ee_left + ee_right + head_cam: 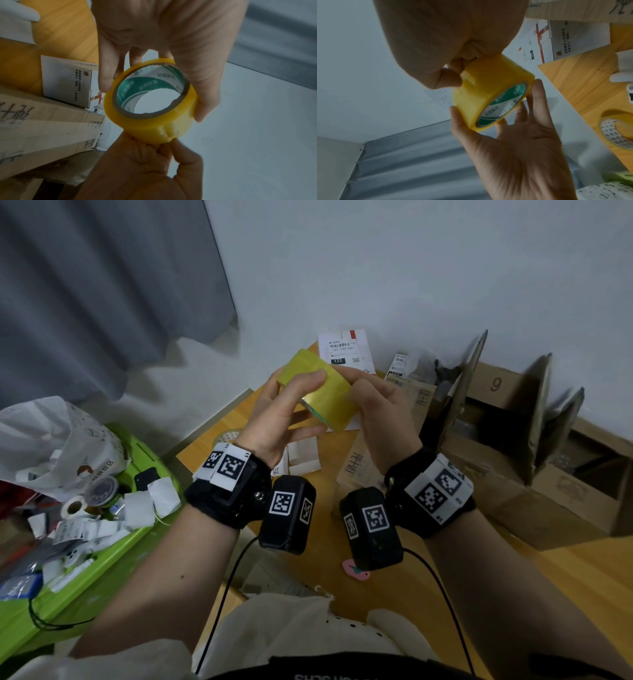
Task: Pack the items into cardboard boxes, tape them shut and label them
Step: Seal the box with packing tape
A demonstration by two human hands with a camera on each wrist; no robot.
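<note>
Left hand [274,419] grips tape roll [317,390] mid-frame — thumb and fingers wrapped round it. Right hand [383,419] pinches the roll's outer face — fingertips curled.

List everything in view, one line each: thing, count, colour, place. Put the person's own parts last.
tape roll: 1, yellow with green-and-white core, held up between both hands
second tape roll: 1, yellow, white patterned core, lying on the floor
cardboard boxes: several, brown, flaps up, on the right by the wall
labelled white box: 1, white with barcode label, behind the hands
bin: 1, green, on the left, holding paper scraps
plastic bag: 1, white, over the bin
curtain: 1, grey, upper left
floor: wood
left hand: grips the tape roll's rim
right hand: pinches the roll's outer surface
wrist cameras: 2, black, one per wrist
</note>
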